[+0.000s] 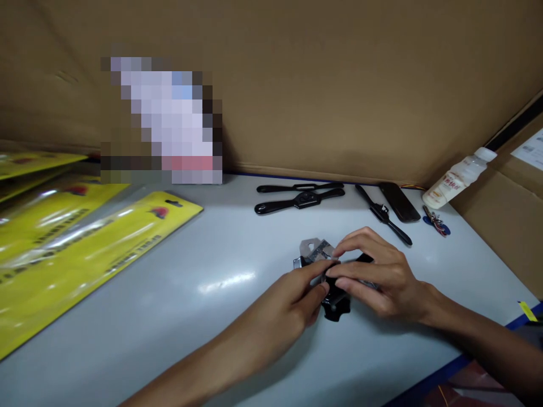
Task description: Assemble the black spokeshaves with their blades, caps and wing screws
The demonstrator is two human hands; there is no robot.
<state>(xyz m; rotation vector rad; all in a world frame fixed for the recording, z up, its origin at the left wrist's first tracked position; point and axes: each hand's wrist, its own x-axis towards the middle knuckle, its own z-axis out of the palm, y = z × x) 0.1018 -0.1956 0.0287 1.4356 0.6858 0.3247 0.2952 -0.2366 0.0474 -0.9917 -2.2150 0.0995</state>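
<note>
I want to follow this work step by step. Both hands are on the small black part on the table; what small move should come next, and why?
Probably keep the left hand steady and let the right hand press the black part against the metal piece. Both hands' fingertips already meet over it, and the two pieces lie touching on the table.

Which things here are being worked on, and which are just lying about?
In hand: black tool part and clear pack, held by left hand and right hand.
Lying about: black wrenches, phone, keys, bottle, yellow cards.

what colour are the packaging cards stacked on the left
Yellow, under shiny clear plastic, with dark print; the packaging cards show in the head view.
</note>
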